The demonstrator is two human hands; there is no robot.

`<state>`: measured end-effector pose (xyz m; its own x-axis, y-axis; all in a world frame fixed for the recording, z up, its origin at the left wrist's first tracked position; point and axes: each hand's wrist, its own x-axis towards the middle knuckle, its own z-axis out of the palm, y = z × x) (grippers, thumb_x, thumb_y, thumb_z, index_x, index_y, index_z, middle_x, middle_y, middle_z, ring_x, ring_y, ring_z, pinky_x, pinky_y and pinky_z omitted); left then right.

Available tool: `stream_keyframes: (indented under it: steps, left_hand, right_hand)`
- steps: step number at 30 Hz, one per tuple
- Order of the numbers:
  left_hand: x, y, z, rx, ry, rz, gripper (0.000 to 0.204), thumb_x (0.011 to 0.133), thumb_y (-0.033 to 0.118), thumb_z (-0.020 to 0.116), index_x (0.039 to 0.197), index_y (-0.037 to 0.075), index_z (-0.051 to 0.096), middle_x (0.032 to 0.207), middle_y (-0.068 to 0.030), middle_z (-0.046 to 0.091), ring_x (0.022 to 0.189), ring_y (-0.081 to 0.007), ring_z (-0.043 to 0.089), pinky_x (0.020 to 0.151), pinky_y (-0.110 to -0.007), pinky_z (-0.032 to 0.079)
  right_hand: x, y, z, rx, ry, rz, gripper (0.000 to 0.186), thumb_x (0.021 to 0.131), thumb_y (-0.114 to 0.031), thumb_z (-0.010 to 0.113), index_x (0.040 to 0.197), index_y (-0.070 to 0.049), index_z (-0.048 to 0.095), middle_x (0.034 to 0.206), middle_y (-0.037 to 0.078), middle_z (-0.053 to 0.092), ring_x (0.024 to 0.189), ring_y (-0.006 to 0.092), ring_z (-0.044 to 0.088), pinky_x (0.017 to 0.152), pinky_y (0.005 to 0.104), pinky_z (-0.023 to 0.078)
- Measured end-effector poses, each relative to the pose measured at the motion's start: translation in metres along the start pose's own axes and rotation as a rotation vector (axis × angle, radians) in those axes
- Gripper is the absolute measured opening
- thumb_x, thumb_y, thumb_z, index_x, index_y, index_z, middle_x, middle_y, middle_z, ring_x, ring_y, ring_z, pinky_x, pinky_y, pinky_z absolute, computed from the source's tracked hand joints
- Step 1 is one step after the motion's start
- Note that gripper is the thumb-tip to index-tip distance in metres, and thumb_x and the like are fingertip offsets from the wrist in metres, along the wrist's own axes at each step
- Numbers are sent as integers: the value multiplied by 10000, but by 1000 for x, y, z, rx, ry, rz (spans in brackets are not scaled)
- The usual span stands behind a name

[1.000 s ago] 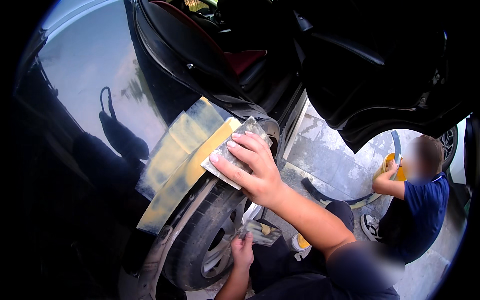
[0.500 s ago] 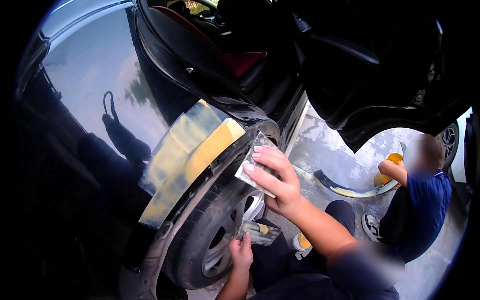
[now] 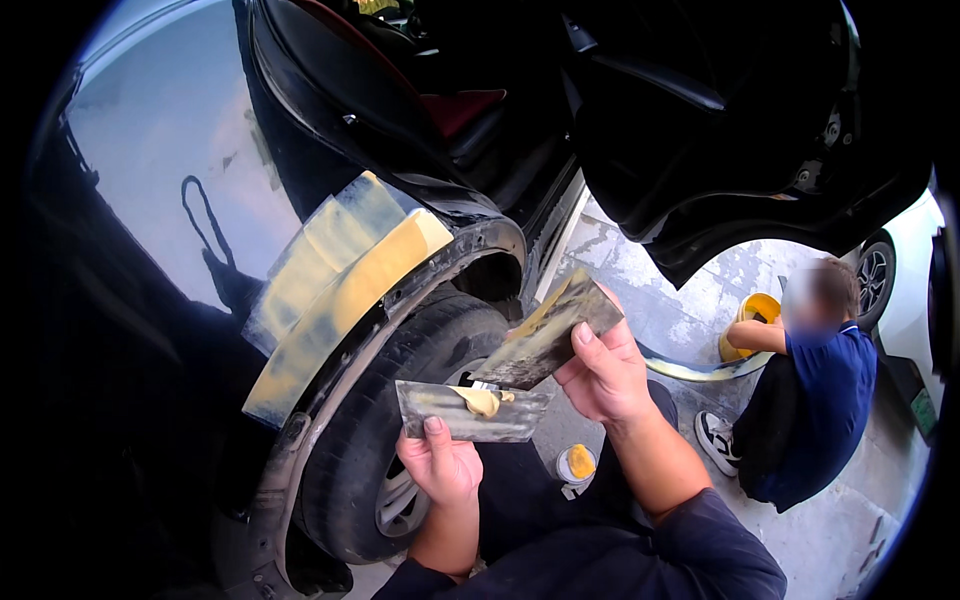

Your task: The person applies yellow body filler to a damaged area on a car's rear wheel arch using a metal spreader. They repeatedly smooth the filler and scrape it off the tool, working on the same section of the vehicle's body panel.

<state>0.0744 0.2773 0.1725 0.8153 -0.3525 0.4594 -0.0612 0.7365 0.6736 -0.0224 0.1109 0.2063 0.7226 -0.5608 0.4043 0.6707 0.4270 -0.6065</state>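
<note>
My left hand [image 3: 443, 463] grips a flat rectangular filler spreader [image 3: 428, 408] with a lump of yellowish putty [image 3: 481, 401] on it. A second spreader [image 3: 558, 338], smeared grey and yellow, is in my right hand [image 3: 607, 378], thumb on its face. It slants over the left one, their edges close together near the putty; I cannot tell whether they touch. Left of my hands, a band of yellow filler [image 3: 340, 305] covers the edge of the black car's rear fender [image 3: 180, 200] above the wheel arch.
A tire [image 3: 345, 470] stands just left of my hands. The open car door [image 3: 740, 150] hangs at upper right. An open tin [image 3: 576, 463] sits by my legs. At right, a crouching person [image 3: 820, 410] reaches into a yellow bucket [image 3: 730, 345] beside a curved trim strip [image 3: 690, 370].
My right hand has drawn its spreader back from the wheel arch toward the left spreader, which has risen to meet it. The view has shifted slightly.
</note>
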Motion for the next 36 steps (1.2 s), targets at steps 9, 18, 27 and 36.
stream_keyframes:
  steps: [9,18,27,36]
  left_hand:
    - [19,7,9,96,-35,171,232,1024,127,518,1145,-55,596,1102,-149,669,978,-212,658,898,-353,524]
    - [32,7,-6,348,-73,638,229,988,123,571,1050,-96,600,953,-205,669,849,-329,703,767,-441,603]
    - [37,16,-3,648,-217,969,237,1017,150,514,1055,-77,573,900,-216,636,786,-413,707,673,-480,644]
    - [30,19,0,822,-267,941,325,1050,204,456,1103,-93,575,982,-293,667,853,-428,708,725,-495,620]
  right_hand:
    - [-9,-30,6,-666,-482,110,344,1022,-142,505,1332,-4,563,1190,139,602,1101,230,583,960,323,439]
    - [-32,-45,24,-923,5,89,294,999,-74,515,1267,11,603,1057,112,637,977,207,615,866,291,476]
    - [-38,-35,66,-877,-213,55,304,987,-32,521,1283,4,578,995,130,608,882,233,603,807,303,483]
    - [-36,-21,72,-855,-210,40,312,999,-61,513,1296,18,565,1002,136,603,878,235,594,788,298,475]
